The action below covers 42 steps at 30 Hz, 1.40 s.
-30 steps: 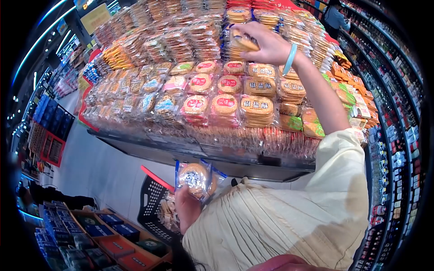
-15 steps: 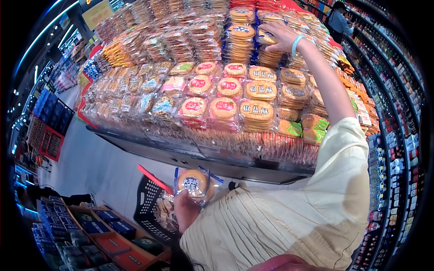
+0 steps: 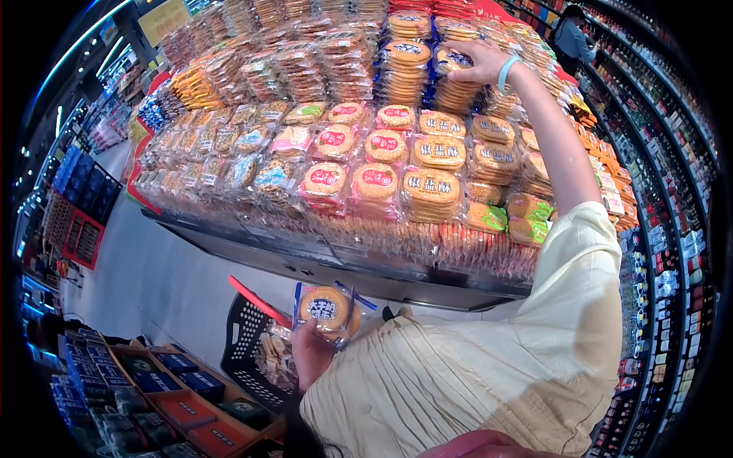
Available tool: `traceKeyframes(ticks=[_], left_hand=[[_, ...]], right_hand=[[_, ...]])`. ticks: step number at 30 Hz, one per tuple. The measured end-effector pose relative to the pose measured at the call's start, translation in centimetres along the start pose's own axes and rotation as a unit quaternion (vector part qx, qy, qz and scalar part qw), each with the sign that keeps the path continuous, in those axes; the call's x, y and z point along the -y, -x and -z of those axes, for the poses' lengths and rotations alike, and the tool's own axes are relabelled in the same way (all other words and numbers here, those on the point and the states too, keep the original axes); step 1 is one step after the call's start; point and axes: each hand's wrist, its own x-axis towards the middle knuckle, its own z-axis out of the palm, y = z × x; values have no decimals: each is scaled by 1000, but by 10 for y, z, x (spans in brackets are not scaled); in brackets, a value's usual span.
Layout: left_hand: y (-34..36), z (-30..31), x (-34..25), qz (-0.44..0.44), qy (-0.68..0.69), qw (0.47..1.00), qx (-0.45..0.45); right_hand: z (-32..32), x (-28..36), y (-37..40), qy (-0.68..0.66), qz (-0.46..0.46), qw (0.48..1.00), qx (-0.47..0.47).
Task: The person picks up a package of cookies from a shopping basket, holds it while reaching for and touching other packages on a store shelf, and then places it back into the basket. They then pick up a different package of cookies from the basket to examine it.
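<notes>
My left hand [image 3: 311, 354] is closed round the edge of a clear packet of round biscuits [image 3: 327, 308] with blue edging and dark blue lettering. It is low in front of my body, beside a black shopping basket [image 3: 243, 340] with a red handle. My right hand [image 3: 482, 62] reaches far over the display, its fingers apart over the top of a stack of blue-edged biscuit packets [image 3: 456, 95]. The thumb lies near the front edge of the top packet; the fingertips are partly hidden. A similar stack [image 3: 405, 72] stands just to its left.
Rows of packaged biscuits [image 3: 378, 183] cover the display, above its dark metal base [image 3: 343, 267]. Boxed goods [image 3: 187, 411] stand at lower left. Shelves [image 3: 664, 252] line the right side, with a person [image 3: 569, 42] at the far right. Several packets lie in the basket.
My right hand has shifted slightly over the same stack, its fingers lying a little differently. My left hand still holds the biscuit packet. The whole view has moved slightly.
</notes>
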Motion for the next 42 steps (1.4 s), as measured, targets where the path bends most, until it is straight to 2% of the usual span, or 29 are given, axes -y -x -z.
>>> traceKeyframes(ticks=[8,10,13,15,18,28,30,36,38,42], left_hand=[[-7,15,5,15,-3,1000,11],[-1,2,3,7,-1,1000,1],[1,0,3,5,6,1000,-11],[1,1,3,10,10,1000,-13],[3,-2,2,6,5,1000,-10],[3,-12,1,18,-10,1000,-1],[3,-14,1,19,-9,1000,4],[-5,1,5,-4,-16,1000,-14],[-4,2,4,21,-15,1000,-10],[-3,-10,3,-13,-29,999,-20]], right_hand=[[7,4,-10,12,-7,999,31],[7,2,-13,23,0,999,39],[6,2,-15,-28,-8,999,42],[10,5,-14,-19,-55,997,49],[14,7,-13,-54,-58,995,60],[11,3,-10,-53,-45,995,67],[13,6,-6,-11,-37,999,23],[14,7,10,34,-12,999,-6],[10,3,11,27,-5,999,-19],[0,-3,10,25,2,999,-46]])
